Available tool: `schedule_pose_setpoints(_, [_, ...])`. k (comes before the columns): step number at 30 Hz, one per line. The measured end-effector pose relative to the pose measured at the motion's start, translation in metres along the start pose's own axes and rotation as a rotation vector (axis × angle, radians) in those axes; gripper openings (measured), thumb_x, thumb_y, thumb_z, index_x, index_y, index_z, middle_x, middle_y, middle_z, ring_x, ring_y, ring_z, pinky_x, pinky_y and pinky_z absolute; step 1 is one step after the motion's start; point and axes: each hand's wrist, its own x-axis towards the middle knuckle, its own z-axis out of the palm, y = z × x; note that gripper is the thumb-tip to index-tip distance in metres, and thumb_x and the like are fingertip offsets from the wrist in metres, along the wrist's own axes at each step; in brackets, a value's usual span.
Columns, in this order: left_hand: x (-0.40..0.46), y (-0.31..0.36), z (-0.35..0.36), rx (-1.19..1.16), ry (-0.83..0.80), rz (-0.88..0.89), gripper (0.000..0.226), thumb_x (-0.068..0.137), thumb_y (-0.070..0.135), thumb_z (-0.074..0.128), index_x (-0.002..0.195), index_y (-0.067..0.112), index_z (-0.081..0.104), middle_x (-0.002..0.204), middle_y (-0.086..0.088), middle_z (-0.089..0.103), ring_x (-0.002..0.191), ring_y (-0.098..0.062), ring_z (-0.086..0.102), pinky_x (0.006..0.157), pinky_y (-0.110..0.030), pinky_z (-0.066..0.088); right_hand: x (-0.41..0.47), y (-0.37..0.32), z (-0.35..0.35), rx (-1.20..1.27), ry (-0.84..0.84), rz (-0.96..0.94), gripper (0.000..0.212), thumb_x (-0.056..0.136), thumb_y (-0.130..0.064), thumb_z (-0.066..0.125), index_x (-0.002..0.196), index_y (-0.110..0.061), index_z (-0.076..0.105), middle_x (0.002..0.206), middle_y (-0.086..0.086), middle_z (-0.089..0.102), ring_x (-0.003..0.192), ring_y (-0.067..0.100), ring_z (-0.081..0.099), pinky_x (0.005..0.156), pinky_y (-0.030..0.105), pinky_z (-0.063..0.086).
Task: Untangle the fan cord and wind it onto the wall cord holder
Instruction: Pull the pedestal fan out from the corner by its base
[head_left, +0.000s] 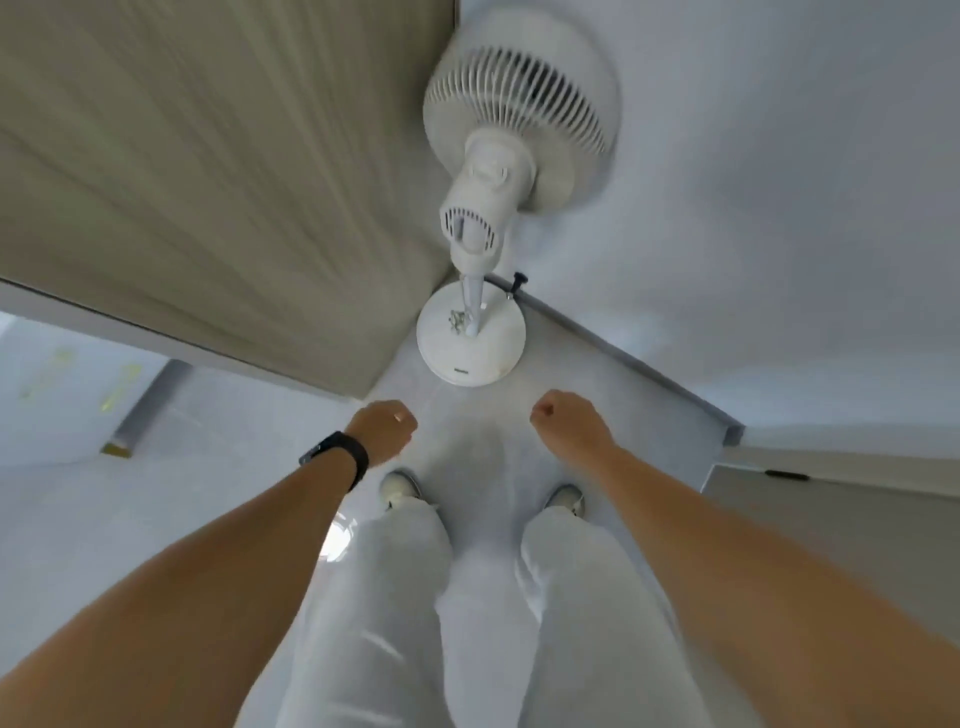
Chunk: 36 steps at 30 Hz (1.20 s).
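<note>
Both fists are curled and holding nothing: the left hand (384, 428), a black watch (340, 457) on its wrist, and the right hand (569, 418) hang side by side. Just beyond them the white pedestal fan (511, 130) stands in the corner, its cord (460, 319) bunched on the round base (470, 340) by the pole.

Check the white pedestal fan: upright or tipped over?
Upright. The fan stands on its round base, flat on the floor in the corner, pole rising to the head. Neither hand touches it.
</note>
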Motion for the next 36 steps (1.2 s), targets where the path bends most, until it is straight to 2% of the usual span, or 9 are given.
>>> schedule_pose_setpoints(5, [0.129,-0.018,0.059,-0.038,0.011,-0.01,0.022,0.101,0.021,0.054,0.106,0.006,0.069,0.1,-0.012,0.073,0.08,-0.029,0.067,0.08,-0.038,0.059,0.119,0.055,0.045,-0.002,0.024,-0.033,0.022,0.097,-0.022,0.047,0.091,-0.008,0.063,0.089,0.005,0.066,0.083,0.025,0.06,0.072,0.037,0.049])
schedule_pose_setpoints(9, [0.238,-0.032,0.086,0.062,0.064,0.004,0.025,0.099,0.027,0.05,0.101,0.01,0.068,0.107,-0.011,0.072,0.101,-0.036,0.069,0.095,-0.047,0.057,0.222,0.094,0.074,-0.06,0.023,-0.089,0.034,0.095,-0.018,0.045,0.062,-0.017,0.036,0.064,0.004,0.045,0.061,0.022,0.041,0.054,0.034,0.03])
schedule_pose_setpoints(13, [0.36,-0.067,0.119,-0.015,0.16,-0.132,0.018,0.092,0.018,0.049,0.086,0.004,0.059,0.097,-0.022,0.064,0.084,-0.036,0.062,0.081,-0.04,0.055,0.33,0.141,0.12,-0.069,0.035,-0.068,0.033,0.094,-0.015,0.045,0.064,-0.014,0.034,0.062,0.006,0.041,0.057,0.02,0.038,0.052,0.031,0.029])
schedule_pose_setpoints(17, [0.452,-0.084,0.155,-0.333,0.399,-0.259,0.068,0.09,0.038,0.052,0.149,0.009,0.037,0.156,-0.018,0.039,0.135,-0.04,0.048,0.113,-0.049,0.04,0.422,0.167,0.163,-0.013,0.057,-0.029,0.039,0.094,-0.013,0.049,0.059,-0.016,0.033,0.058,0.001,0.038,0.053,0.017,0.036,0.05,0.029,0.028])
schedule_pose_setpoints(21, [0.507,-0.091,0.178,-0.446,0.42,-0.339,0.087,0.091,0.051,0.047,0.162,0.013,0.013,0.169,-0.014,0.014,0.152,-0.038,0.024,0.123,-0.05,0.021,0.489,0.177,0.197,0.178,0.069,0.025,0.026,0.09,-0.023,0.057,0.068,-0.02,0.043,0.068,0.003,0.049,0.065,0.023,0.05,0.063,0.033,0.045])
schedule_pose_setpoints(24, [0.549,-0.101,0.175,-0.456,0.446,-0.3,0.084,0.087,0.049,0.049,0.159,0.015,0.022,0.16,-0.017,0.034,0.142,-0.041,0.039,0.119,-0.051,0.03,0.522,0.181,0.208,0.391,0.095,0.099,0.012,0.091,-0.024,0.058,0.084,-0.014,0.059,0.078,0.01,0.057,0.074,0.028,0.056,0.07,0.04,0.051])
schedule_pose_setpoints(28, [0.561,-0.103,0.172,-0.487,0.409,-0.246,0.066,0.085,0.046,0.05,0.144,0.017,0.049,0.141,-0.01,0.056,0.124,-0.035,0.055,0.106,-0.04,0.041,0.535,0.187,0.216,0.528,0.083,0.18,0.031,0.096,-0.025,0.06,0.115,-0.001,0.064,0.085,0.01,0.057,0.085,0.03,0.055,0.083,0.044,0.054])
schedule_pose_setpoints(32, [0.607,-0.126,0.162,-0.623,0.377,-0.212,0.087,0.063,0.056,0.052,0.142,0.02,0.052,0.138,-0.007,0.06,0.118,-0.035,0.059,0.109,-0.05,0.045,0.538,0.185,0.218,0.611,0.082,0.219,0.036,0.099,-0.029,0.06,0.129,-0.008,0.06,0.113,0.012,0.059,0.1,0.031,0.056,0.105,0.052,0.051])
schedule_pose_setpoints(36, [0.641,-0.147,0.156,-0.688,0.335,-0.216,0.085,0.056,0.064,0.053,0.131,0.026,0.061,0.124,-0.003,0.067,0.11,-0.032,0.063,0.105,-0.051,0.049,0.544,0.185,0.221,0.747,0.002,0.276,0.04,0.103,-0.038,0.056,0.135,-0.014,0.056,0.122,0.006,0.059,0.105,0.026,0.056,0.092,0.04,0.05])
